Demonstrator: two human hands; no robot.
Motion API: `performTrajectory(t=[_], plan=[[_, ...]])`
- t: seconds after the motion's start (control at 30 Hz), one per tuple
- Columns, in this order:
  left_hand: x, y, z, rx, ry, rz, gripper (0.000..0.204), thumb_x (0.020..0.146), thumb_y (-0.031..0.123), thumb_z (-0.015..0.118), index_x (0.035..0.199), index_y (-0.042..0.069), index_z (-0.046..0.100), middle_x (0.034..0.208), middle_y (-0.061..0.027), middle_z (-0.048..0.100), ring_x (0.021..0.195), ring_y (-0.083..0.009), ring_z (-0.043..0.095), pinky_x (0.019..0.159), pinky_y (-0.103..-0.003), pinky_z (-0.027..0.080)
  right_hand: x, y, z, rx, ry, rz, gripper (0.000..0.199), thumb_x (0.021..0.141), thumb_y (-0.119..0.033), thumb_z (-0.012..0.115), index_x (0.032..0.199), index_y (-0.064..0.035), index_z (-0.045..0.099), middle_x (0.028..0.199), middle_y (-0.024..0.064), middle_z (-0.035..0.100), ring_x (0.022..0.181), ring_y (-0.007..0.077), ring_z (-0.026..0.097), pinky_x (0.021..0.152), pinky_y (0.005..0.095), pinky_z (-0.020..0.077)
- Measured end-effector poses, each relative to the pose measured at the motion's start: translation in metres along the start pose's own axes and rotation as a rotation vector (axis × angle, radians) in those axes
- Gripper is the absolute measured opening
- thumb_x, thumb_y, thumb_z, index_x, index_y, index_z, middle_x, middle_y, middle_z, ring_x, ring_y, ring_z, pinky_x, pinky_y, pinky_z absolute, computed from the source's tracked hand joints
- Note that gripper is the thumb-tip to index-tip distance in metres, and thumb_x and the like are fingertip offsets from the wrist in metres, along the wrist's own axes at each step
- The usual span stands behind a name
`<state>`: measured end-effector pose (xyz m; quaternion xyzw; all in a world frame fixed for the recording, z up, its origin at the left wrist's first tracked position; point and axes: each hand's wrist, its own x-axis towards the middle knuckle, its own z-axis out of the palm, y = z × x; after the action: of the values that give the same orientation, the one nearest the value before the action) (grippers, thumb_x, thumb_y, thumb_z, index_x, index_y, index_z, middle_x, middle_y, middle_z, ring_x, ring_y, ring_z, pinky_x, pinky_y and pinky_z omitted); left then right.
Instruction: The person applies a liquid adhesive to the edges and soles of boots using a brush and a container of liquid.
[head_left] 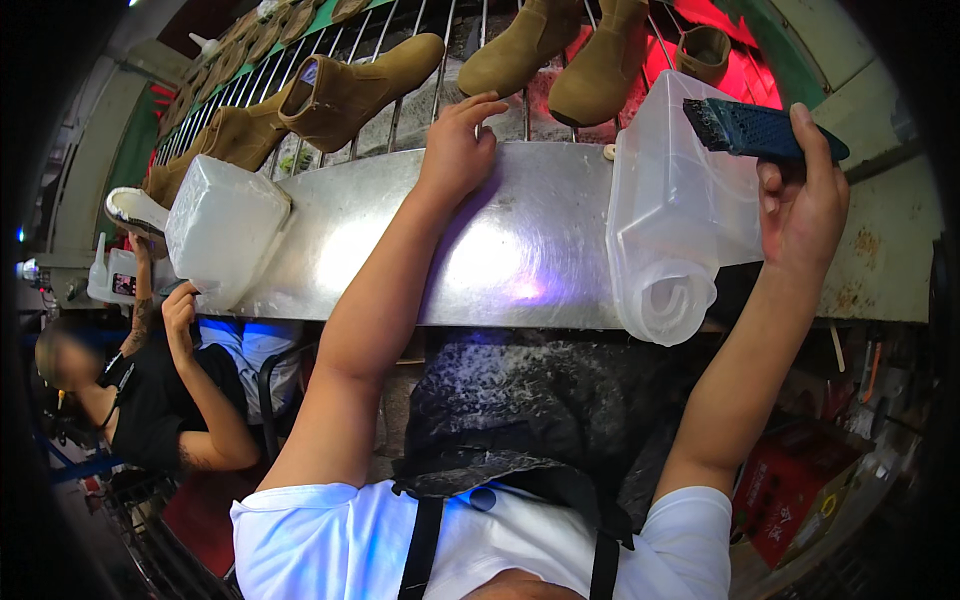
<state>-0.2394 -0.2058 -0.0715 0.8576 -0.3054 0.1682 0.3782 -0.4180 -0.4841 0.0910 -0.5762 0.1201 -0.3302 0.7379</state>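
Note:
In my right hand [805, 205] is a brush [775, 132] with a blue handle and dark bristles, held up over a translucent plastic container [660, 190] whose round mouth faces me. My left hand [460, 148] reaches over the metal ledge with its fingers stretched out, holding nothing. Its fingertips are at the toe of a tan ankle boot [515, 50]; whether they touch it I cannot tell. Beside that boot is another tan boot [600, 70]. A third tan boot [350, 88] lies on its side to the left, on the metal rods [400, 110].
A shiny metal ledge [540, 240] runs between me and the rods. On its left stands a whitish plastic container [225, 225]. A co-worker [180, 400] sits at the left, one hand at a white-soled shoe [137, 212]. Red light glows at the back right; a red box [800, 490] sits low right.

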Motion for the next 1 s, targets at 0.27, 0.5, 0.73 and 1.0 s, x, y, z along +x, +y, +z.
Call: performTrajectory(t=[0.27,0.5,0.73,1.0], plan=[[-0.008,0.002,0.008,0.063,-0.235,-0.047,0.021,0.089,0.018,0.067,0.105,0.007,0.076,0.103,-0.0177,0.069,0.104,-0.0389,0.062,0.096,-0.045,0.048,-0.002,-0.002,0.006,-0.007,0.044,0.036,0.026,0.089,-0.026,0.077,0.081,-0.0037,0.066,0.066,0.0042,0.063,0.047,0.01,0.055,0.038,0.0224,0.0344],[-0.002,0.001,0.02,0.146,-0.251,-0.201,0.023,0.09,0.027,0.062,0.097,0.011,0.077,0.103,-0.0145,0.071,0.103,-0.0365,0.063,0.093,-0.047,0.049,-0.002,0.0,0.009,-0.044,0.072,0.031,0.029,0.09,-0.031,0.076,0.082,-0.0054,0.064,0.064,0.0013,0.059,0.045,0.0081,0.05,0.037,0.0216,0.0326],[-0.003,0.004,0.021,0.14,-0.2,-0.185,0.022,0.087,0.028,0.063,0.095,0.013,0.078,0.099,-0.0105,0.071,0.097,-0.0343,0.062,0.088,-0.046,0.05,-0.003,-0.002,0.009,-0.053,0.062,0.025,0.029,0.092,-0.03,0.073,0.079,-0.0071,0.061,0.064,0.0011,0.056,0.045,0.0082,0.048,0.037,0.0218,0.0308],[-0.009,0.011,0.022,0.063,-0.047,-0.131,0.017,0.088,0.021,0.062,0.092,0.009,0.072,0.093,-0.0127,0.07,0.094,-0.0353,0.061,0.086,-0.046,0.05,-0.002,-0.006,0.01,-0.056,0.082,0.02,0.027,0.094,-0.027,0.072,0.079,-0.0078,0.06,0.065,0.0006,0.056,0.044,0.0077,0.045,0.037,0.0236,0.028]])
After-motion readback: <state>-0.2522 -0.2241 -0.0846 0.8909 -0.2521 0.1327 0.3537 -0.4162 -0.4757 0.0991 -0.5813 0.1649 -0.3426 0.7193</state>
